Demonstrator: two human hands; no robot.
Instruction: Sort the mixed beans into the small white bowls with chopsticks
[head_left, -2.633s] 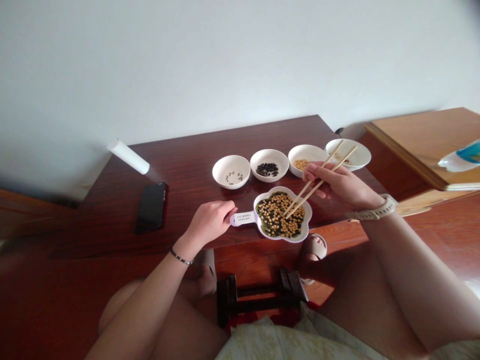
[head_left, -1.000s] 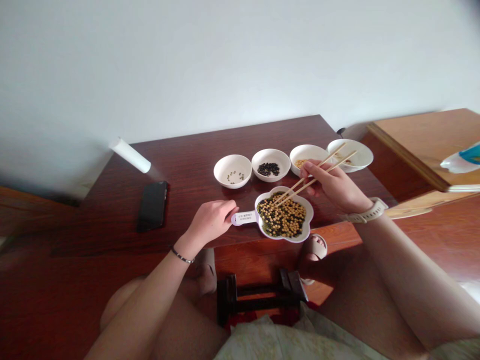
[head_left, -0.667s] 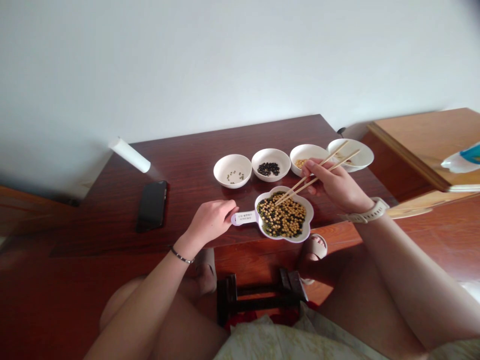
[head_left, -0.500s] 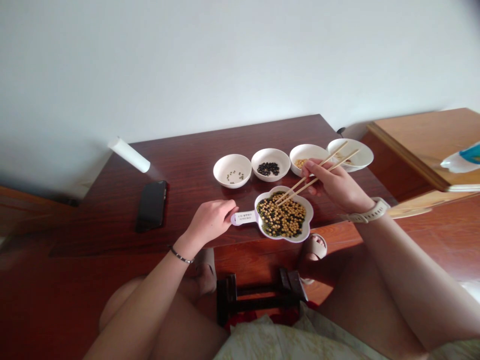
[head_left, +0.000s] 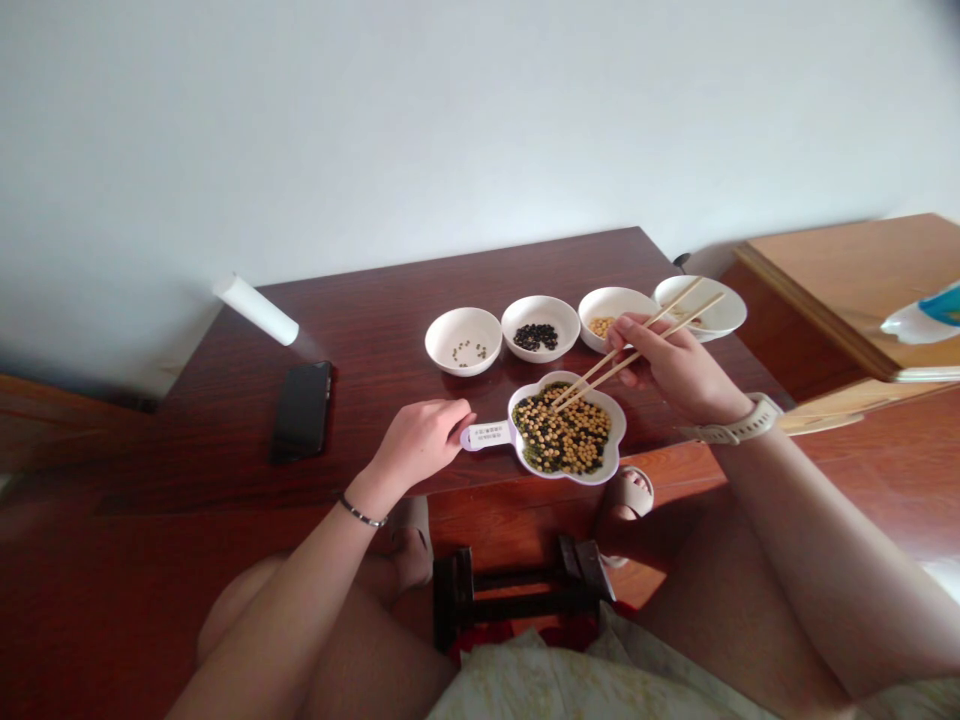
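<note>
A flower-shaped white dish (head_left: 613, 446) full of mixed yellow, black and green beans sits near the front edge of the dark wooden table (head_left: 375, 340). My left hand (head_left: 420, 440) is closed on the dish's handle (head_left: 484, 436). My right hand (head_left: 679, 365) grips a pair of wooden chopsticks (head_left: 600, 372), whose tips rest among the beans at the dish's far side. Behind the dish stand several small white bowls: one with a few green beans (head_left: 463, 341), one with black beans (head_left: 540, 328), one with yellow beans (head_left: 611, 305), and a shallow one (head_left: 716, 312) at the far right.
A black phone (head_left: 301, 411) lies on the left part of the table, with a white cylinder (head_left: 255, 310) behind it near the wall. A lighter wooden surface (head_left: 847, 280) stands to the right. A small dark stool (head_left: 517, 590) sits under the table by my knees.
The chopstick tips have shifted from the middle of the dish to its far edge, and my right hand has drawn back a little. My left hand has stayed on the handle.
</note>
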